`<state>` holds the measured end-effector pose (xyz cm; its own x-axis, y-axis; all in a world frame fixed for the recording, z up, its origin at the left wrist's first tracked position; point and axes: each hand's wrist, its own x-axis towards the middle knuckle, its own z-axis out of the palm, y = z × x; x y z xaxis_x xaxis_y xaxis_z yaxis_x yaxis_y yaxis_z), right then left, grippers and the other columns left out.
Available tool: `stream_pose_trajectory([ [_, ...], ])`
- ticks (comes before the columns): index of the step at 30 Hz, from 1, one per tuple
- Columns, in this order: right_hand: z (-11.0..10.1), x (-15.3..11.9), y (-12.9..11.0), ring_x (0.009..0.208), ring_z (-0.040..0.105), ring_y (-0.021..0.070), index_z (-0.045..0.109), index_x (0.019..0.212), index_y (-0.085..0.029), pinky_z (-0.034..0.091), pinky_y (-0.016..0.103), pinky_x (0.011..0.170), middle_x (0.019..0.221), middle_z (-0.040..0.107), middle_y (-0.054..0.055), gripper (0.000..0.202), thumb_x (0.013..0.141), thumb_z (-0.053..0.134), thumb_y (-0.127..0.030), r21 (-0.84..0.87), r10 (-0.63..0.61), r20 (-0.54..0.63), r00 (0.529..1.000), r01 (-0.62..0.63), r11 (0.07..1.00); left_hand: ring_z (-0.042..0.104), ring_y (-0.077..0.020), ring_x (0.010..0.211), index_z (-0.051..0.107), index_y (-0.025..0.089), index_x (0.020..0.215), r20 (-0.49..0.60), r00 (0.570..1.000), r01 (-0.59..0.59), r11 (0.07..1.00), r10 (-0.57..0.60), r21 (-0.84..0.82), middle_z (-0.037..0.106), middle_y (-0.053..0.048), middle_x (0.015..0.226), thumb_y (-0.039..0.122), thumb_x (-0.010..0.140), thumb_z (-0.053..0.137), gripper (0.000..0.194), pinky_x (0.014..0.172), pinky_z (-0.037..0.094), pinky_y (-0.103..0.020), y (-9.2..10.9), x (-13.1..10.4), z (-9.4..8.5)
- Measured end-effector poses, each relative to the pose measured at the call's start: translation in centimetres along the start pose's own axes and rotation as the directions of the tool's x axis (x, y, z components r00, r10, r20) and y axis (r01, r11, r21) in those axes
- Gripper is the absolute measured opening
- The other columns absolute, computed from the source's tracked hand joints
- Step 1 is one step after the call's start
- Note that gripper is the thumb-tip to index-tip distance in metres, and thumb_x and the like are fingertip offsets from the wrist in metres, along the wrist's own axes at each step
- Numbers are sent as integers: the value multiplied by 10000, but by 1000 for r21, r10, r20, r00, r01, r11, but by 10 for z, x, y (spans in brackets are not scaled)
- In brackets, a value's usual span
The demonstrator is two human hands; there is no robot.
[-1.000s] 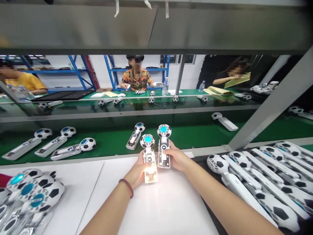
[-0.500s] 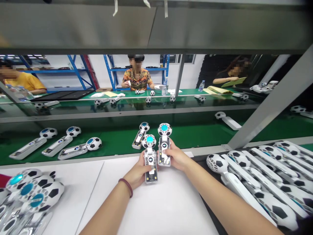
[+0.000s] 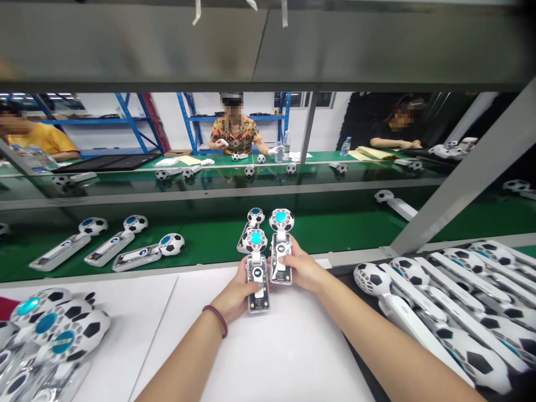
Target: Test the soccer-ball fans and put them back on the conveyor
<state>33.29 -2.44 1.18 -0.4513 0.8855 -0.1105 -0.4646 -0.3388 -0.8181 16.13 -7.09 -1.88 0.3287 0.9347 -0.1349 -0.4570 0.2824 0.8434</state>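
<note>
Left hand [image 3: 238,291] gripping a transparent-bodied soccer-ball handheld fan [image 3: 257,272], thumb on the white strip of its front. Right hand [image 3: 305,269] closed round a second soccer-ball fan [image 3: 281,245], thumb also on the front strip. Both fans ball-end up, teal discs facing the wearer, side by side above the far part of the white worktop [image 3: 293,352]; right one slightly farther off; can't tell if they touch. Each has a small round display lit, digits too small to read surely. Dark red band [image 3: 221,319] on left wrist. Another fan [image 3: 255,215] lies on the green conveyor belt [image 3: 330,218] just behind the left-hand fan, partly hidden by it. Three clear-bodied fans [image 3: 111,247] on belt to the left, white fan [image 3: 397,206] on belt to the right. Fan pile [image 3: 81,329] lower left on worktop; rows of white fans [image 3: 419,301] right, on a black tray [image 3: 347,277]. Across the belt: person in patterned shirt [image 3: 237,137] holding a small white item, person in yellow [image 3: 46,139] at left, person in dark top [image 3: 393,134] at right near yellow sheets [image 3: 374,154]. Clear bottle [image 3: 286,146] stands by the middle person.
</note>
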Motion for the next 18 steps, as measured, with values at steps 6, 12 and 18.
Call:
stream_pose_trajectory([
  [6,8,-3,-12,828,579,179,239,1274,-330,480,346,742,997,556,3,846,592,698,-132,-59,-98,49,994,101,993,589,-193,901,269,283,1253,-45,994,-95,995,96,24,557,-62,1104,134,689,679,713,841,436,-360,15,-6,15],
  [12,19,-20,-40,921,564,186,183,1313,-332,462,358,802,1137,505,39,821,680,686,-188,-220,-210,206,956,254,942,582,-187,854,250,270,1250,35,973,-230,967,228,113,562,-44,1001,259,660,736,764,814,446,-360,40,-21,35],
  [18,24,-45,-68,930,562,185,241,1293,-335,446,394,837,1114,515,43,701,748,667,-223,-264,-308,367,878,415,871,576,-192,849,332,276,1216,152,934,-346,924,323,164,575,-44,955,287,697,702,637,762,445,-330,70,-47,57],
])
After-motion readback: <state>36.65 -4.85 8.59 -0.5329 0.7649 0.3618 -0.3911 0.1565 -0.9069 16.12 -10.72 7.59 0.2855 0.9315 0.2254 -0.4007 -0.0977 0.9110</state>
